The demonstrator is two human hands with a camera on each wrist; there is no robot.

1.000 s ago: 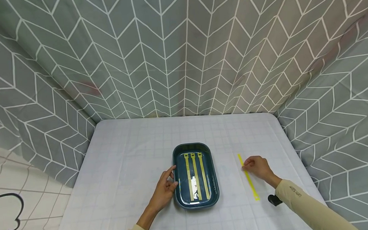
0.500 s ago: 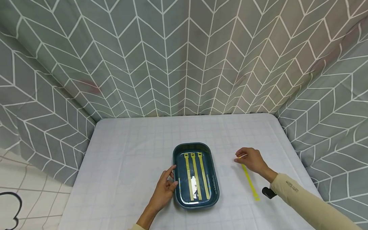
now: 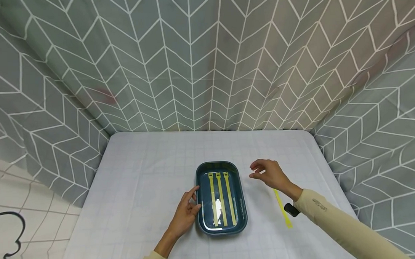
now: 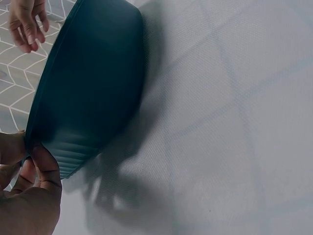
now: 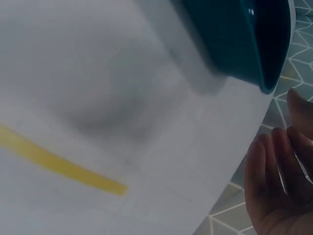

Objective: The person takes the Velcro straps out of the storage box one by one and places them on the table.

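A dark teal baking dish (image 3: pixel 243 204) sits on the table with three yellow hook-and-loop cable ties (image 3: pixel 221 197) lying lengthwise in it, slotted heads at the far end. My left hand (image 3: pixel 183 214) holds the dish's left rim, thumb and fingers bent at the edge in the left wrist view. Right of the dish, my right hand (image 3: pixel 269 175) hovers above the table, thumb and fingertips apart with nothing between them. One more yellow strip (image 3: pixel 283 210) lies on the cloth beneath the right forearm; its far end is hidden by the wrist in the head view.
A white cloth with a faint grid covers the table (image 3: pixel 154 165). Grey patterned curtains (image 3: pixel 205 68) close off the back and both sides. A black wrist device (image 3: pixel 292 209) hangs under the right sleeve.
The right hand has left the loose yellow strip and moved left and away from me, toward the dish. The strip stays on the cloth. The left hand and dish have not moved.
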